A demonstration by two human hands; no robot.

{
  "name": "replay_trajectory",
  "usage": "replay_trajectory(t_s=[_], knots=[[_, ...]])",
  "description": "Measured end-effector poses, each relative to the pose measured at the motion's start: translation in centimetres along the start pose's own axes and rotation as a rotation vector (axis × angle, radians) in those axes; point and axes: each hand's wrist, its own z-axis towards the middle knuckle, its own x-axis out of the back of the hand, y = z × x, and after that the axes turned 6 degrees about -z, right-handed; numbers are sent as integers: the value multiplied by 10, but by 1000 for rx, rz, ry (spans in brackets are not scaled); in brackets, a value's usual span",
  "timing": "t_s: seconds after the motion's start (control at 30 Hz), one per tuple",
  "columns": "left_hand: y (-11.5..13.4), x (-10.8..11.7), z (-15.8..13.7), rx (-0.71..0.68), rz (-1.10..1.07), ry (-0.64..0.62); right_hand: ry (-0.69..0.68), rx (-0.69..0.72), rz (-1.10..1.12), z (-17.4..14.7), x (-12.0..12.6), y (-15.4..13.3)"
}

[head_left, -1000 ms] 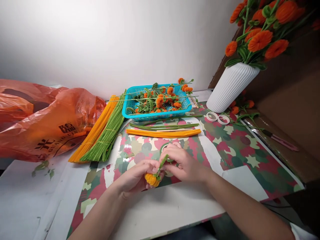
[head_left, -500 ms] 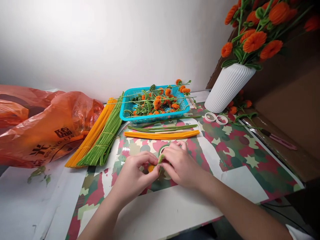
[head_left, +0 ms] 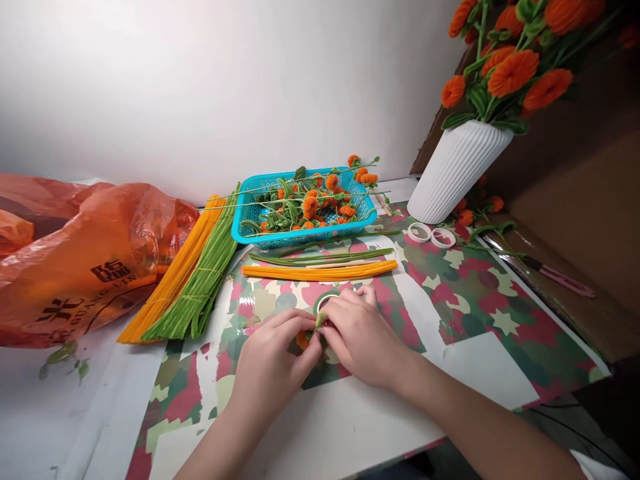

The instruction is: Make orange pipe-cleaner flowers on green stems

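Near the front middle of the table, my left hand (head_left: pixel 275 357) and my right hand (head_left: pixel 363 337) meet fingertip to fingertip. Between them they pinch a short piece of fuzzy green chenille stem (head_left: pixel 320 321). Behind my left thumb and fingers shows part of an orange chenille flower (head_left: pixel 303 340); whether it is joined to the green piece I cannot tell. A roll of green tape (head_left: pixel 320 303) lies just beyond my right fingers, which partly cover it. Cut yellow-orange chenille stems (head_left: pixel 320 269) and green chenille stems (head_left: pixel 330 256) lie in rows beyond my hands.
A blue basket (head_left: pixel 305 238) of small orange flowers stands at the back. Left are a green stem bundle (head_left: pixel 200 287), a yellow-orange bundle (head_left: pixel 173 273) and an orange plastic bag (head_left: pixel 100 267). Right are a white vase (head_left: pixel 457 173), two white rings (head_left: pixel 443 238) and a pink-handled tool (head_left: pixel 565 279).
The view has shifted slightly. Both hands keep their pinch on the green piece, with only small finger movement. The orange flower behind my left fingers shows a little differently.
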Motion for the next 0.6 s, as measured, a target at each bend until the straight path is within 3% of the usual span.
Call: replay_trajectory(t_s=[0.37, 0.6], knots=[[0, 5, 2, -42, -128, -17, -17, -43, 50, 1, 4, 3], [1, -3, -1, -87, 33, 49, -21, -101, 133, 2, 7, 1]])
